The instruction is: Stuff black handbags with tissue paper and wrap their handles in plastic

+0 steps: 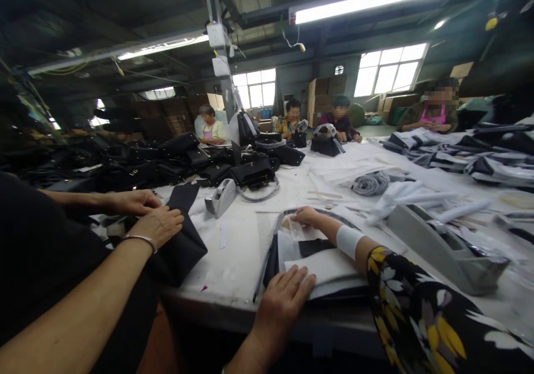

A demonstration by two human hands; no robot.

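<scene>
A dark handbag [271, 257] lies on the table in front of me, with white padding sheets [329, 268] on it and a grey wrapped handle along its far side. My left hand [286, 296] rests flat on the near edge of the white padding, fingers stretched out. Over the bag's far side reaches my right hand [306, 216], its fingers bent together by the handle and some clear plastic. What sits between those fingertips is too small to make out. Dark navy material [315, 246] shows between the padding and my right forearm.
At left, a co-worker's hands [156, 221] hold a black bag [183, 251]. Tape dispensers stand on the table [240, 251], a small one [221, 197] ahead and a large one [446, 246] at right. Black bags [175, 160] are piled behind; a grey coil [370, 183] lies farther off. Several people sit beyond.
</scene>
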